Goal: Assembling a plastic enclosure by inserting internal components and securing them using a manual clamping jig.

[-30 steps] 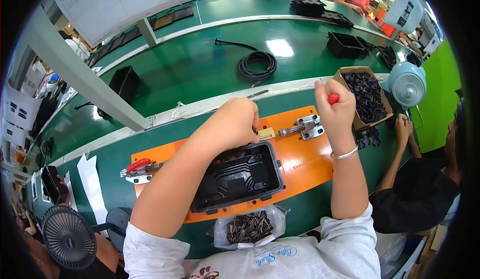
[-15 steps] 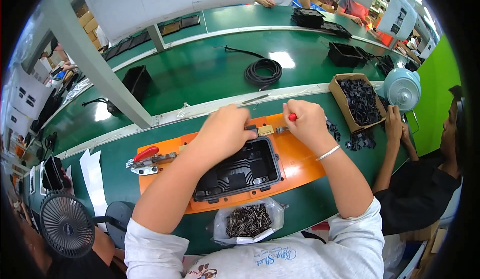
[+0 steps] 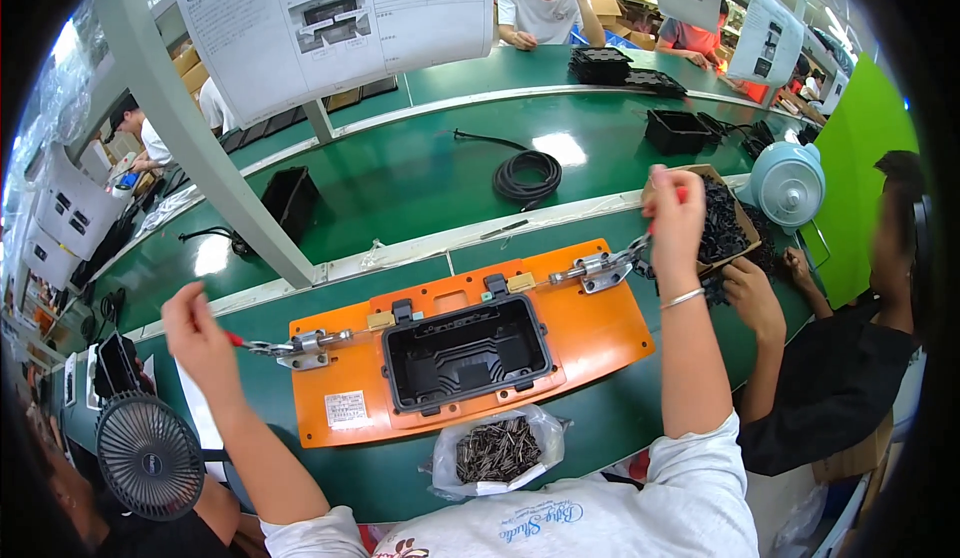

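A black rectangular plastic housing [image 3: 470,373] lies open side up in an orange fixture plate [image 3: 600,333]. Black hinge-like pieces [image 3: 402,311] stand at its far edge, with tan blocks [image 3: 521,283] beside them. My left hand [image 3: 200,348] is closed at the red handle of the left toggle clamp [image 3: 303,348], out past the plate's left end; the fingers partly hide the grip. At the far right, my right hand [image 3: 676,220] wraps round the red handle of the right toggle clamp [image 3: 603,270], raised beside the carton.
A clear bag of metal pins [image 3: 500,453] sits before the fixture. A carton of small black parts [image 3: 725,223] and a light-blue fan [image 3: 788,186] stand right, near a co-worker's hand [image 3: 752,298]. A black fan [image 3: 150,455] is at left; a coiled cable [image 3: 527,175] lies behind.
My left hand has gone from the housing's far edge to the left clamp, whose handle now swings outward. My right hand has moved right with its clamp handle. The view has shifted up.
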A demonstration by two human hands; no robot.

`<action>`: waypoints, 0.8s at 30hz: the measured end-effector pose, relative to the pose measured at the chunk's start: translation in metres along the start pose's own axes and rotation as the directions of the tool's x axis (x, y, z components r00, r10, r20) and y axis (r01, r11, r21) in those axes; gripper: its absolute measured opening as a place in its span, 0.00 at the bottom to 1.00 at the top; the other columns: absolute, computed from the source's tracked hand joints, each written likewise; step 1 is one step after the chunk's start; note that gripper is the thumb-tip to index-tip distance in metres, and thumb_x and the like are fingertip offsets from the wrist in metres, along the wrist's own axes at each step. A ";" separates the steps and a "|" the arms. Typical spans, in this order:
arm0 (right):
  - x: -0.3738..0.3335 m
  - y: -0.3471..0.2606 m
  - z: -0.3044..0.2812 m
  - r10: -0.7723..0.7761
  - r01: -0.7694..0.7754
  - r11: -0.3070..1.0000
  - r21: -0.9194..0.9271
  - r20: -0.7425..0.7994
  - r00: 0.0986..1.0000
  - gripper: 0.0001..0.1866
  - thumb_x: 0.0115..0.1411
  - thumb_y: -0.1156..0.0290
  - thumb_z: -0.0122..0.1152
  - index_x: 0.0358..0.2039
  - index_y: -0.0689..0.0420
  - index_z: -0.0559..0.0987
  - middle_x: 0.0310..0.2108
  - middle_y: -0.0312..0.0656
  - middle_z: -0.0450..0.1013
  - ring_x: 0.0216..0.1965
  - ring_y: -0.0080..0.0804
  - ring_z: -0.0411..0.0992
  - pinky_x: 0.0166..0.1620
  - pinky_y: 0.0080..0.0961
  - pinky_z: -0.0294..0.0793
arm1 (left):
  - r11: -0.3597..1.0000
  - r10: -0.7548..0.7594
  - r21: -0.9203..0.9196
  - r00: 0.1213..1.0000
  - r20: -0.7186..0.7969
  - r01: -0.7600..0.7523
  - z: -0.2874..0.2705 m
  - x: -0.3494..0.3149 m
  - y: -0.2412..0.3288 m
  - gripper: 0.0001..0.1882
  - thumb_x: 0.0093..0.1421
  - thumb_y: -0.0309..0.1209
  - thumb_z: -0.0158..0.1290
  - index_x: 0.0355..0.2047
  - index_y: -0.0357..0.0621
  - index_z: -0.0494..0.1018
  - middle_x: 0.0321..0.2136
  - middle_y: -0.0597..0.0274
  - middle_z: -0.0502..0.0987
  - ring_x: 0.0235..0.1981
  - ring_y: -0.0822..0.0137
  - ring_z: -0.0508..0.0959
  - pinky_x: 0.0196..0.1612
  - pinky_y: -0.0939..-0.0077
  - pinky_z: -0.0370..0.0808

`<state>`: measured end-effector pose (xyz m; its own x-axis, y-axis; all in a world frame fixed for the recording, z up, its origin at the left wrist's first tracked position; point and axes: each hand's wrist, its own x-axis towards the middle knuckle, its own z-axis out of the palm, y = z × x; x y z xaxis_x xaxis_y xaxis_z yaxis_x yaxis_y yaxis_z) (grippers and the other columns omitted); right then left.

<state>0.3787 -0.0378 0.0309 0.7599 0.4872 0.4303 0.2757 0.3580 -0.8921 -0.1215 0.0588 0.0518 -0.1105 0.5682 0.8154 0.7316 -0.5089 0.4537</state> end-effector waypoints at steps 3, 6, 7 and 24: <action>0.022 0.040 -0.052 0.070 -0.080 0.996 -0.039 -0.211 0.975 0.13 0.62 0.68 0.60 0.42 0.61 0.70 0.36 0.38 0.68 0.34 0.21 0.67 0.37 0.17 0.69 | 0.923 -0.113 0.377 0.990 0.087 0.072 -0.027 -0.011 -0.070 0.09 0.60 0.21 0.50 0.40 0.40 0.74 0.35 0.53 0.73 0.37 0.54 0.75 0.40 0.65 0.72; 0.021 0.077 -0.096 0.159 -0.188 0.968 -0.163 -0.179 0.971 0.16 0.62 0.69 0.59 0.46 0.64 0.70 0.39 0.42 0.69 0.40 0.26 0.68 0.45 0.20 0.69 | 0.825 -0.297 0.549 0.931 0.213 0.137 -0.018 -0.032 -0.080 0.08 0.60 0.23 0.52 0.40 0.41 0.74 0.37 0.52 0.74 0.38 0.52 0.75 0.41 0.61 0.72; 0.018 0.085 -0.105 -0.005 -0.113 0.854 -0.509 -0.224 0.974 0.17 0.62 0.70 0.59 0.48 0.64 0.70 0.40 0.43 0.69 0.41 0.27 0.68 0.47 0.20 0.68 | 0.822 -0.303 0.552 0.928 0.217 0.140 -0.015 -0.036 -0.072 0.08 0.60 0.23 0.52 0.40 0.41 0.74 0.37 0.52 0.74 0.38 0.52 0.75 0.41 0.61 0.72; -0.109 -0.058 0.023 0.243 0.166 0.873 -0.459 0.703 0.668 0.16 0.48 0.72 0.66 0.27 0.61 0.66 0.18 0.42 0.67 0.18 0.34 0.68 0.23 0.29 0.67 | 0.994 0.005 0.053 0.511 0.860 -0.099 0.032 -0.051 0.127 0.40 0.51 0.31 0.58 0.63 0.40 0.54 0.18 0.49 0.75 0.22 0.50 0.78 0.25 0.58 0.73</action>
<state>0.2664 -0.0939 0.0386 0.1609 0.9726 0.1680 0.6369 0.0277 -0.7705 -0.0016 -0.0142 0.0559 0.5256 0.8436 0.1097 0.7736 -0.5276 0.3510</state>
